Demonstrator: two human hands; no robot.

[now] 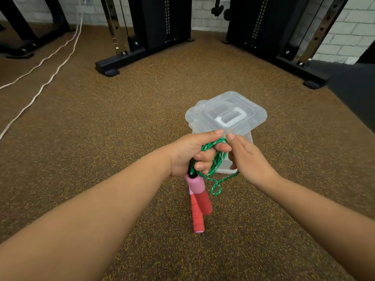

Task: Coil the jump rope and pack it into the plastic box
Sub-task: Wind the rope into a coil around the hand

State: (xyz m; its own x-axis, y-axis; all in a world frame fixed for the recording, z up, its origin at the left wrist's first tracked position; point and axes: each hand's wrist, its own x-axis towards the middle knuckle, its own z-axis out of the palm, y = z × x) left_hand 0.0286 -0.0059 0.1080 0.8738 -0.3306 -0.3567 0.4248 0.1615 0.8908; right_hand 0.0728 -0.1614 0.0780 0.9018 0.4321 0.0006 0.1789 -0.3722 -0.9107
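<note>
Two white cords (43, 63) trail across the speckled brown floor (101, 122) at far left, running up toward the white brick wall (353, 27). Right of them, black gym machine frames (146, 37) stand along the back.

Your left hand (194, 153) is clenched around the green braided jump rope (218, 159); several loops wrap over the fingers, and a small stray loop hangs just below the fist. Both handles (199, 201) dangle from under that hand, side by side: pink foam at the top, red grip below, with black collars where the rope enters.

Your right hand (248, 159) sits just beside the left, fingers extended and mostly flat, thumb tucked toward the coil. Cannot tell whether it pinches the rope or only touches it.

Behind both hands, the clear plastic box (225, 116) rests on the floor with its lid on and its white carry handle folded flat. The rope is outside the box.
</note>
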